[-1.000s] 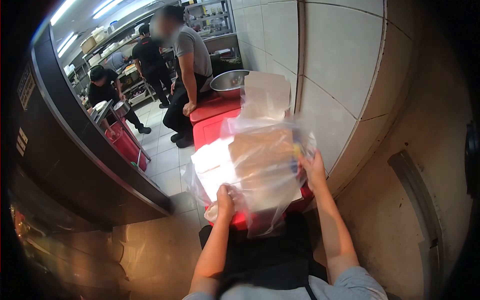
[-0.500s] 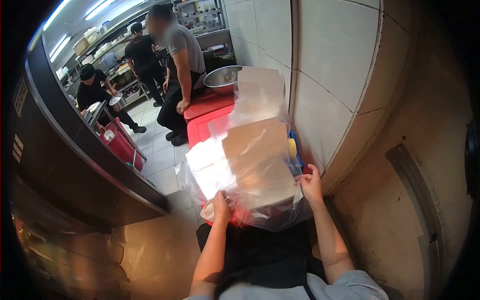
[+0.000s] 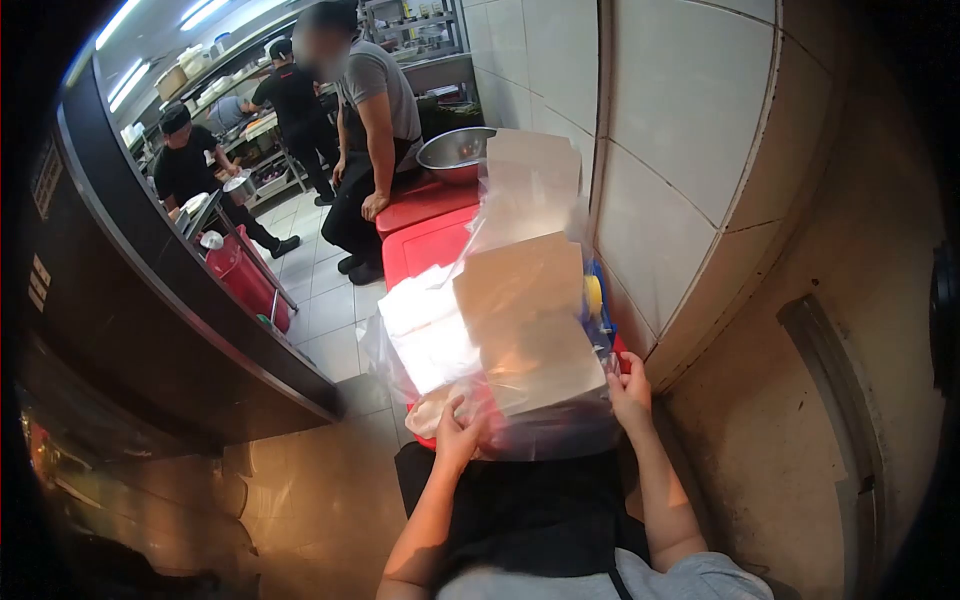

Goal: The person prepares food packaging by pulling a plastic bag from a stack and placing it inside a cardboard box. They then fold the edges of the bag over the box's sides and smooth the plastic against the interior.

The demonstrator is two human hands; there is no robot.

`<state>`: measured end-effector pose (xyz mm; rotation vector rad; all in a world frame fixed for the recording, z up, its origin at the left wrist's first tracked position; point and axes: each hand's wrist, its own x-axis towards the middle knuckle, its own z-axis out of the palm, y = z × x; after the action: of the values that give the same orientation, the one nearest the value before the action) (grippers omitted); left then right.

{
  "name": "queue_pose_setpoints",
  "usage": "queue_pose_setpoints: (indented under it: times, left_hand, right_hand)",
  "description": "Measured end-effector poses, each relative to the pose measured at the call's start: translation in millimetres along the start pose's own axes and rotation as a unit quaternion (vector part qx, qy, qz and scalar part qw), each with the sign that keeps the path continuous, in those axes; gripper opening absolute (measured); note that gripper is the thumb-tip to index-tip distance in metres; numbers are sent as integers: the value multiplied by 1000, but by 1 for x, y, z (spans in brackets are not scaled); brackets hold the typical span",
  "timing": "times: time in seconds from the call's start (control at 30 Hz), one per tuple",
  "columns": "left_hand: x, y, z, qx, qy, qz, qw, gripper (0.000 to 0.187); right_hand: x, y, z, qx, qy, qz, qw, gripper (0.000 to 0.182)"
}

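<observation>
Nearest me, the wearer's left hand [image 3: 458, 437] is resting at the near left edge of the clear plastic [image 3: 545, 438], its grip partly curling; I cannot tell whether it is pinching any of it. A pale crumpled bundle [image 3: 430, 412] is lying just beside that hand. The right hand [image 3: 630, 393] is holding the plastic's near right edge, its grip closing down to a pinch between thumb and fingers.

The plastic is spreading over a brown cardboard [image 3: 520, 290], which is lying on a red box [image 3: 420, 250] in front of the wearer. White sheets [image 3: 430, 330] are lying against the cardboard's left side, and something blue and yellow [image 3: 595, 297] is showing at its right, by the tiled wall [image 3: 680, 120].

Farther back, another cardboard piece [image 3: 532, 170] is standing out beyond the first, beside a metal bowl [image 3: 455, 153] that is sitting on a red lid [image 3: 430, 205]. A person in grey [image 3: 385, 110] is leaning there, one hand pressing on the lid.

Beyond, a person in black [image 3: 190, 165] is bending by a red bin [image 3: 240, 275] and holding a pot [image 3: 240, 187], while another co-worker [image 3: 298, 105] is standing near the shelves [image 3: 270, 165].
</observation>
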<state>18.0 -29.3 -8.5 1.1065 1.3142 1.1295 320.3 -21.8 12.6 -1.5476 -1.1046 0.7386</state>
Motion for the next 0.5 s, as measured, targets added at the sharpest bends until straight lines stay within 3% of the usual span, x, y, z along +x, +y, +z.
queue_pose_setpoints:
  times: [0.03, 0.07, 0.3, 0.33, 0.43, 0.5]
  left_hand:
    - [-3, 6, -1, -79, -11, -55, 995, 60]
    - [-3, 2, -4, -40, -14, -46, 998, 53]
    - [-39, -5, -19, 107, -85, -65, 989, 53]
    - [-44, 13, -25, 163, -132, -136, 968, 63]
    - [-49, 61, -29, 356, -100, 191, 909, 72]
    - [-53, 141, -19, 356, -134, 153, 912, 77]
  right_hand:
    - [1, 3, -4, 8, -4, 18, 1000, 38]
    - [2, 6, -10, 16, -6, 36, 999, 36]
    - [-9, 19, -35, 25, -28, 73, 997, 29]
    - [-11, 13, -36, 25, -29, 85, 996, 29]
    - [-9, 5, -39, 13, -35, 84, 996, 30]
    - [-9, 9, -41, -1, -42, 62, 997, 31]
